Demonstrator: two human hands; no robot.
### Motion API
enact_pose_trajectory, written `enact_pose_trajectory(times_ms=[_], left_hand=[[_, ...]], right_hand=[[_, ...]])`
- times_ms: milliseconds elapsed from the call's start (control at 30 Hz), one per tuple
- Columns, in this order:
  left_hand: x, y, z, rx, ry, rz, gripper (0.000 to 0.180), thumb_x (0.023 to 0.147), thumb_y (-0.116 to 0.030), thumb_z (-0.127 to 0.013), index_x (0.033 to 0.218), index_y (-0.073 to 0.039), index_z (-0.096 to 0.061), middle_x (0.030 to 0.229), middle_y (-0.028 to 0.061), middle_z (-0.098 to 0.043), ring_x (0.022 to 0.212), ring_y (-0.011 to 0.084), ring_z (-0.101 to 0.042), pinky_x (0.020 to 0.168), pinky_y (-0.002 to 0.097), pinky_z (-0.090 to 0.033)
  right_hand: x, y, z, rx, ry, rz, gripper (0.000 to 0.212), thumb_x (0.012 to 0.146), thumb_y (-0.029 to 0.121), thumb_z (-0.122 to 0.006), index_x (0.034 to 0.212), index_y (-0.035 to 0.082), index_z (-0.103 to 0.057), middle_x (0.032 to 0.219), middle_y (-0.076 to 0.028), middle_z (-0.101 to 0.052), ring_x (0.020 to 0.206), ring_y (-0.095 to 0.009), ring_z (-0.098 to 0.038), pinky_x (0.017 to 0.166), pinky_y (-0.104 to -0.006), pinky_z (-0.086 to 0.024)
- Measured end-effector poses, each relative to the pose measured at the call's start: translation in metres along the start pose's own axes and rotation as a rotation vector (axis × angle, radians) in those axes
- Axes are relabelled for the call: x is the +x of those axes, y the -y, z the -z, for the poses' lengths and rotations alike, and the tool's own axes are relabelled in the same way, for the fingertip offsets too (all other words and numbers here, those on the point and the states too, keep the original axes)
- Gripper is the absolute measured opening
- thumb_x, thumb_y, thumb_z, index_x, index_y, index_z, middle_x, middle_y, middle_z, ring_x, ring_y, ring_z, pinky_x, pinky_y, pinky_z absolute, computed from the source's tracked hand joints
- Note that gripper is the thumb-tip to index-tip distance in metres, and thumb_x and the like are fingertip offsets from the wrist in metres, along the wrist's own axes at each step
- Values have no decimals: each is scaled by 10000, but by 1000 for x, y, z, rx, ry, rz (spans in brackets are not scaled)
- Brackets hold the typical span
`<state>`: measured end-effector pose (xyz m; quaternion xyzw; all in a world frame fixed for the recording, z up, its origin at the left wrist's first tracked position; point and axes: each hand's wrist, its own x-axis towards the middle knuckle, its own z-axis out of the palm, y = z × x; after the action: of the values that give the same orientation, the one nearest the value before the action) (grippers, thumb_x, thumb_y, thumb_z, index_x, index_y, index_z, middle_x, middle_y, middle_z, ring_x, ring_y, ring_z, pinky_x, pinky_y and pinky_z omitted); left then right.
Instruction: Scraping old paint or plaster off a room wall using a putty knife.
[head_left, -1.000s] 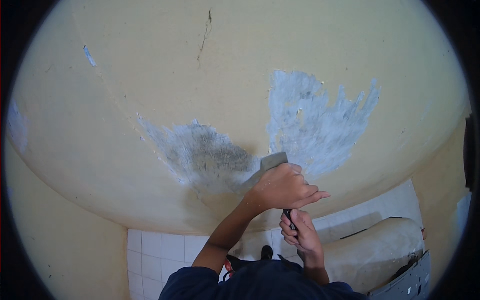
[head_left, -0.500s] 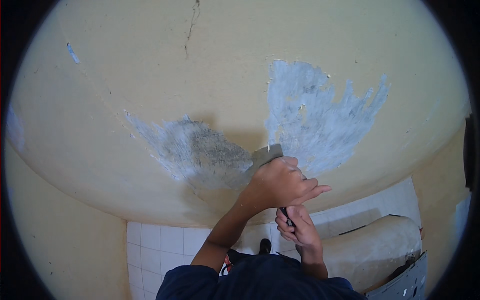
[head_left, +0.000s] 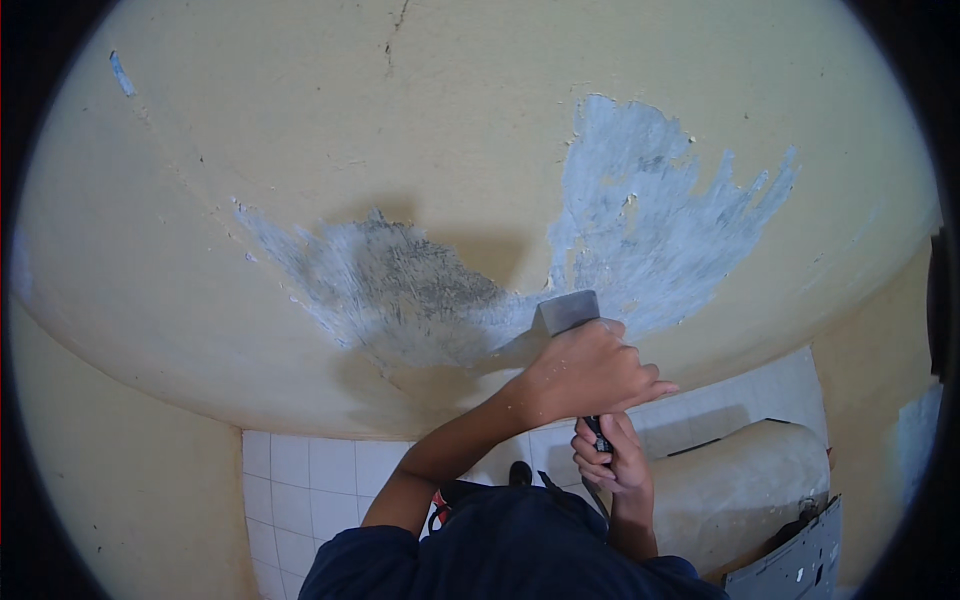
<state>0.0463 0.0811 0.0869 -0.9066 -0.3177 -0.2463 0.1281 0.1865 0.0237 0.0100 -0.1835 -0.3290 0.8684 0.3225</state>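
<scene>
A scraper (head_left: pixel 570 311) with a wide grey metal blade and a black handle is held in both hands. My left hand (head_left: pixel 590 375) is closed around it close behind the blade, little finger sticking out. Lower down, my right hand (head_left: pixel 622 452) wraps the black handle's end. The blade points at the yellowish wall (head_left: pixel 420 120), its edge by the lower left border of a bare pale patch (head_left: pixel 650 215). Left of it lies a second, darker grey bare patch (head_left: pixel 410 275). Whether the blade edge touches the wall, I cannot tell.
White tiles (head_left: pixel 310 475) cover the floor below the wall. A pale bulky object with a rounded edge (head_left: pixel 745 480) stands at lower right, beside a grey panel (head_left: pixel 790 560) with pale flecks. High on the wall runs a thin crack (head_left: pixel 397 30).
Both hands and the scraper have shifted a little to the right, and the blade now shows its flat face more. The view has moved slightly as well. Both hands keep their hold.
</scene>
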Motion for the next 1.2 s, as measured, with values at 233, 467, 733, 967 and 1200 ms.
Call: enact_pose_trajectory(times_ms=[233,467,733,967,1200], left_hand=[[-3,6,6,-28,-137,-59,442,881,-402,-522,512,-161,-554,405,21,-503,362,169,-486,501,266,-380],[-9,-3,6,-20,-151,-101,480,892,-423,-498,492,-162,-541,405,32,-503,385,176,-497,525,256,-401],[-10,11,13,-31,-73,-20,465,886,-429,-499,507,-164,-540,400,26,-492,401,181,-494,524,262,-392],[-17,-32,3,-10,-158,-149,472,879,-450,-490,500,-170,-522,390,-2,-472,395,161,-484,517,261,-365],[-13,2,13,111,-108,-33,440,878,-412,-511,520,-159,-554,404,26,-485,420,197,-500,527,283,-398]], right_hand=[[7,15,-4,-166,31,-23,378,952,418,-413,829,61,-400,525,23,-295,361,-35,-226,329,-173,-168],[-9,-2,-8,-113,-21,32,380,944,419,-434,854,52,-397,520,23,-292,356,-39,-223,332,-170,-168],[17,-10,-19,15,16,20,390,949,432,-410,828,62,-393,510,23,-286,339,-38,-228,311,-174,-174],[-24,-23,6,-154,-13,18,414,933,436,-435,781,51,-424,501,23,-303,333,-41,-243,321,-176,-198],[16,-10,-4,-45,10,20,416,935,428,-437,761,50,-421,496,46,-312,331,-21,-231,299,-169,-183]])
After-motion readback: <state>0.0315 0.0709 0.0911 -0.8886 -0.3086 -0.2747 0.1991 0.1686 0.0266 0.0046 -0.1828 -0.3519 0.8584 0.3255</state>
